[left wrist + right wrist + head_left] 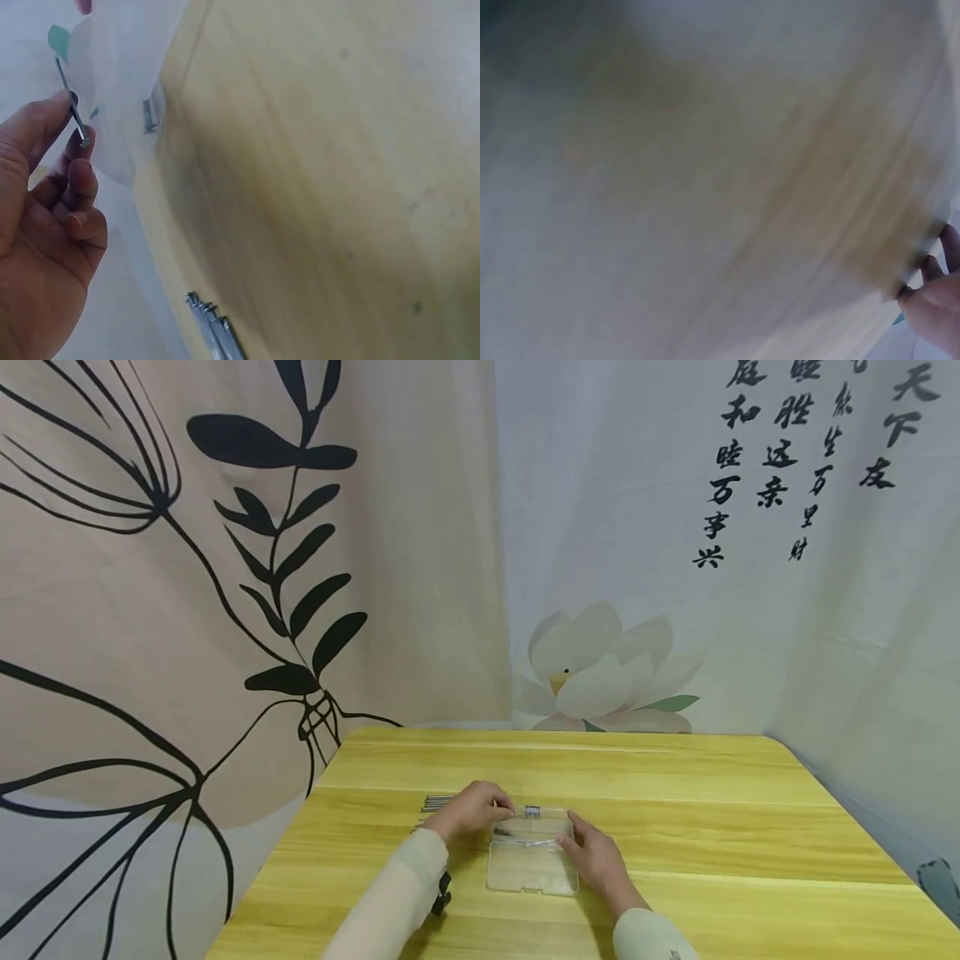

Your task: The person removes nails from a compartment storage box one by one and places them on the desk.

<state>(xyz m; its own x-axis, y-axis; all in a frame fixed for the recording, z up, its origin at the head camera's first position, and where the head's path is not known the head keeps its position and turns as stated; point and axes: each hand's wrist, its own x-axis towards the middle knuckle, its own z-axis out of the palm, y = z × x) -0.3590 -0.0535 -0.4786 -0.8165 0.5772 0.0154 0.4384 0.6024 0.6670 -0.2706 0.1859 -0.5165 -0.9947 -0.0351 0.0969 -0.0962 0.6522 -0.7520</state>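
In the left wrist view, my left hand (49, 195) pinches a thin metal nail (79, 122) between thumb and fingertips, its head pointing down. The head view places that hand (472, 810) at the far left corner of a clear plastic box (531, 870), which lies unfolded on the table. My right hand (596, 857) grips the box's right side, with the thumb at the near side and fingers at the far corner. Thin pale pieces lie across the box's middle, too small to identify. Motion blur hides most of the box in the right wrist view.
Several loose nails (437, 803) lie side by side on the wooden table (712, 827), left of the box and partly behind the left hand. A printed curtain (420, 568) hangs behind the table's far edge.
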